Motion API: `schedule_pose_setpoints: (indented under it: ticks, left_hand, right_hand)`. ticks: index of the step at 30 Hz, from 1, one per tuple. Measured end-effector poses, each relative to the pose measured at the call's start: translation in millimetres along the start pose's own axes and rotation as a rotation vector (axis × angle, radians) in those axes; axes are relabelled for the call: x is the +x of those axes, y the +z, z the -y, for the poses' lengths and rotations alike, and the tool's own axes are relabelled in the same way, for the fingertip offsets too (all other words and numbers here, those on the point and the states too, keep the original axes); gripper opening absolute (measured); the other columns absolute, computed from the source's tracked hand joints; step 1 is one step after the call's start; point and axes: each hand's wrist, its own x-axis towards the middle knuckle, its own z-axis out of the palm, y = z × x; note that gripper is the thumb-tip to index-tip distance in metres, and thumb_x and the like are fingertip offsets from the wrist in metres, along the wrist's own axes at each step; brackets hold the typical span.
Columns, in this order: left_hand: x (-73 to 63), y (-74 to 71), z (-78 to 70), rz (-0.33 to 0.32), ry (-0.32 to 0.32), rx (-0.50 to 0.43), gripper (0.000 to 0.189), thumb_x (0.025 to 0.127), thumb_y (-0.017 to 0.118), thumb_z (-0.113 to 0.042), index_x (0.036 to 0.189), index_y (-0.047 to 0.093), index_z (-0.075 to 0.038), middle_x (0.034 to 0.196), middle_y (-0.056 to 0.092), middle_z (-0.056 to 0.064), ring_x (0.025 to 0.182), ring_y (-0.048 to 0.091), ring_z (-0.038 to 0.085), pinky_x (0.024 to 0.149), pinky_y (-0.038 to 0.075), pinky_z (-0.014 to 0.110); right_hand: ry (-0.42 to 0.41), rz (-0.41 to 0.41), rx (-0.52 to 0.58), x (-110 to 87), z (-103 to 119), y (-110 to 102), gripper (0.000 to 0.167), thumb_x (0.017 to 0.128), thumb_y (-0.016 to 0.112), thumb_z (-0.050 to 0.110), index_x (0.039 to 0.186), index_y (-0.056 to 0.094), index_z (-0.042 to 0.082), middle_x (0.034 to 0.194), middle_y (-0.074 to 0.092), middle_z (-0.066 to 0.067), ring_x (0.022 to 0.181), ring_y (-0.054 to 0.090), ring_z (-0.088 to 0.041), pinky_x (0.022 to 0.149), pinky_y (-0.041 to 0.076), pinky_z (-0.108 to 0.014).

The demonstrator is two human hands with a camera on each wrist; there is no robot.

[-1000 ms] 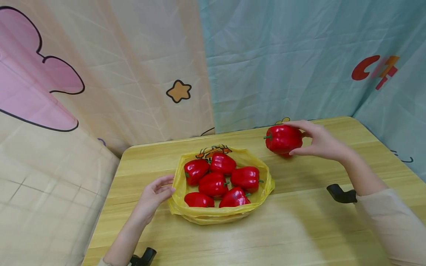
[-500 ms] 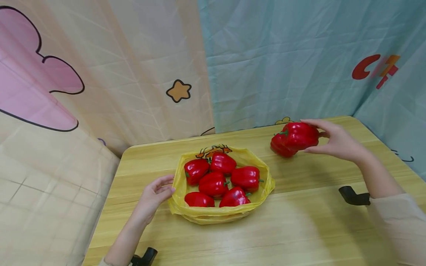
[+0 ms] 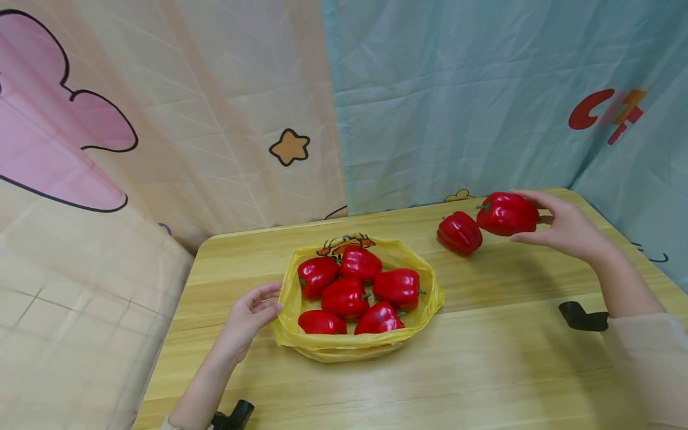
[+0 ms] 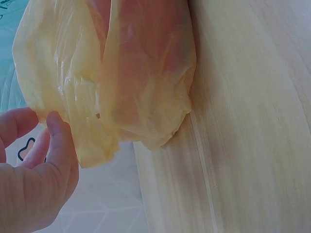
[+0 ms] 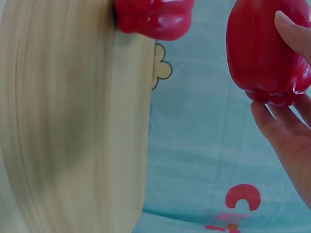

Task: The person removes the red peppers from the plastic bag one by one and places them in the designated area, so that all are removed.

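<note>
In the head view, a yellow plastic bag (image 3: 349, 351) lies open on the table with several red bell peppers (image 3: 344, 298) inside. My left hand (image 3: 244, 319) pinches the bag's left rim; the left wrist view shows thumb and fingertips at the thin plastic (image 4: 87, 131). Out to the right, my right hand (image 3: 572, 230) grips another red bell pepper (image 3: 507, 214), its green stem pointing left. The right wrist view shows this pepper (image 5: 265, 48) held off the table between thumb and fingers. A single bell pepper (image 3: 459, 233) rests on the table just left of the held one.
The light wooden table (image 3: 462, 382) has its back edge against hanging printed curtains (image 3: 457, 107). A patterned sheet (image 3: 70, 322) hangs at the left side. Black wrist mounts (image 3: 583, 316) show at both forearms.
The right hand has moved right with its bell pepper, away from the bell pepper on the table, which now shows fully. The left hand and the bag have stayed still.
</note>
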Motion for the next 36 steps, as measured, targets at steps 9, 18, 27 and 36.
schedule_pose_setpoints:
  ticks: [9,18,27,36]
  left_hand:
    - [2.2,0.3,0.4,0.006,-0.001,-0.005,0.046,0.089,0.059,-0.002,0.133,0.045,0.002,0.129,0.048,0.019,0.109,0.053,0.024,0.083,0.049,0.022]
    - [1.6,-0.9,2.3,0.007,-0.001,-0.013,0.046,0.089,0.059,-0.002,0.133,0.045,0.002,0.129,0.048,0.019,0.109,0.053,0.023,0.082,0.049,0.023]
    - [0.2,-1.5,2.5,0.009,0.0,-0.014,0.046,0.089,0.059,-0.002,0.133,0.044,0.002,0.129,0.048,0.019,0.109,0.053,0.023,0.083,0.049,0.023]
    - [-1.0,-1.7,2.1,0.011,0.006,-0.018,0.046,0.089,0.059,-0.001,0.133,0.045,0.002,0.129,0.048,0.019,0.108,0.054,0.022,0.083,0.049,0.023]
  right_hand:
    - [0.147,0.019,0.018,-4.6,-26,0,0.077,0.077,0.077,0.02,0.141,0.037,0.008,0.13,0.042,-0.018,0.104,0.04,-0.015,0.065,0.042,-0.007]
    - [0.281,0.048,0.014,-8.1,-53,14,0.086,0.08,0.073,0.031,0.146,0.025,0.005,0.136,0.036,-0.029,0.116,0.034,-0.047,0.076,0.049,-0.037]
    - [0.304,0.031,0.037,-7.6,-64,25,0.083,0.081,0.072,0.032,0.144,0.027,0.003,0.134,0.037,-0.03,0.114,0.034,-0.047,0.075,0.046,-0.043]
    - [0.348,0.004,0.017,0.7,-69,43,0.084,0.083,0.071,0.03,0.143,0.023,-0.003,0.134,0.033,-0.036,0.117,0.031,-0.052,0.087,0.036,-0.064]
